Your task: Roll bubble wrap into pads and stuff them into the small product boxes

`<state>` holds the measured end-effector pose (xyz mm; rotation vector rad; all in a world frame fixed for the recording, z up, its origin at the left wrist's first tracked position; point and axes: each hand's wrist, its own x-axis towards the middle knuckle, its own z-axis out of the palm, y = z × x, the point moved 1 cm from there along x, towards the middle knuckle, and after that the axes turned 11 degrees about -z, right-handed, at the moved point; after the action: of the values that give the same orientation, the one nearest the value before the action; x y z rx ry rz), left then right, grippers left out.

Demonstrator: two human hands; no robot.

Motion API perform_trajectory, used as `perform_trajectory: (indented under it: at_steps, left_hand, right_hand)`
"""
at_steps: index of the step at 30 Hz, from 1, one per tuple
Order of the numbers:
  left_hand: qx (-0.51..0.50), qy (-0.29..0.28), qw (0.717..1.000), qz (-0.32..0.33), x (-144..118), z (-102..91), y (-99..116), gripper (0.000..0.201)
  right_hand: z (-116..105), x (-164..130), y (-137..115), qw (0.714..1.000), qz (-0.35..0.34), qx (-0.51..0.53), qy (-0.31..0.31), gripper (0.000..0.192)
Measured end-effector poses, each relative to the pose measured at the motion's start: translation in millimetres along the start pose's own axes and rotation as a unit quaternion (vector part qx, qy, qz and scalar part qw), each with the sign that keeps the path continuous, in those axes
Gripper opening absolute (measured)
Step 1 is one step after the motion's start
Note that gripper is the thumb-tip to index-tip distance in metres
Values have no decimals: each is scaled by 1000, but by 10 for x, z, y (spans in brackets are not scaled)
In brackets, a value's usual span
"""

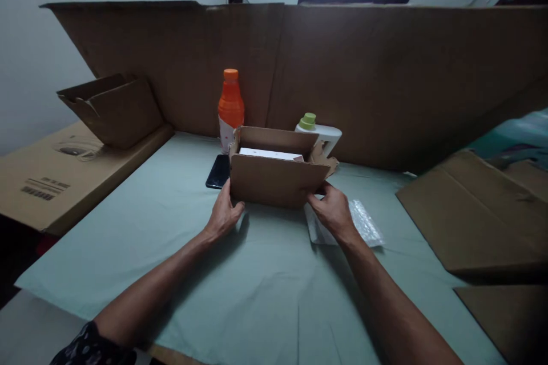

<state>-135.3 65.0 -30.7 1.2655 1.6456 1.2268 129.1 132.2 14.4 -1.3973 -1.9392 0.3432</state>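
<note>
Both hands grip a small open cardboard box [274, 181] near the middle of the table. My left hand [224, 211] is at its lower left corner, thumb on the front and the other fingers partly hidden at the side. My right hand [331, 205] holds the lower right corner, with fingers reaching under or behind it. Inside the box, the top of a white flat item [270, 154] shows; its kind is hidden. Just left of the box lies a black smartphone [218, 171]. A sheet of bubble wrap [365, 222] lies under my right wrist.
Behind the box stand an orange-capped bottle [231, 105] and a white jug with a green cap [327, 134]. A tall cardboard panel [385, 80] closes off the back. Cardboard boxes flank the table, one [124, 108] at left, another [479, 211] at right. Pale green cloth [265, 296] covers the table.
</note>
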Motion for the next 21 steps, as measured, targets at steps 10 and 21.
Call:
perform_trajectory:
  at_steps: [10,21]
  left_hand:
    - [-17,26,1000,-3,167,-319,-153,71]
    - [117,-32,993,15,-854,-288,-19,56]
  right_hand:
    - [183,44,-332,999,-44,-2,-13,32]
    - [-800,-746,733,994,64,-89,-4,41]
